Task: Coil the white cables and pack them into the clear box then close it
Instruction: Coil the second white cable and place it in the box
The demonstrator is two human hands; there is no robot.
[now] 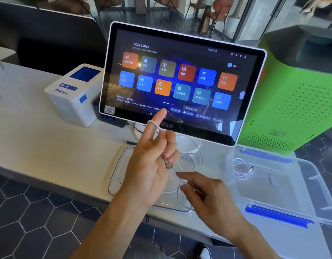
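My left hand (150,161) is raised above the counter with its index finger up and a loop of white cable (177,177) around that finger. Its curled fingers hold the cable near the metal USB plug (168,165). Just below, my right hand (204,193) pinches the same cable between thumb and fingertips. More of the cable hangs in loose loops behind both hands. A second white cable (241,169) lies coiled inside the clear box (284,186) with blue latches at the right. The clear lid (116,176) lies flat on the counter under my hands.
A touchscreen terminal (180,79) stands right behind my hands. A white receipt printer (75,94) sits to its left and a green perforated case (292,101) to its right. The white counter's front edge (58,176) drops to a dark hexagon-tiled floor.
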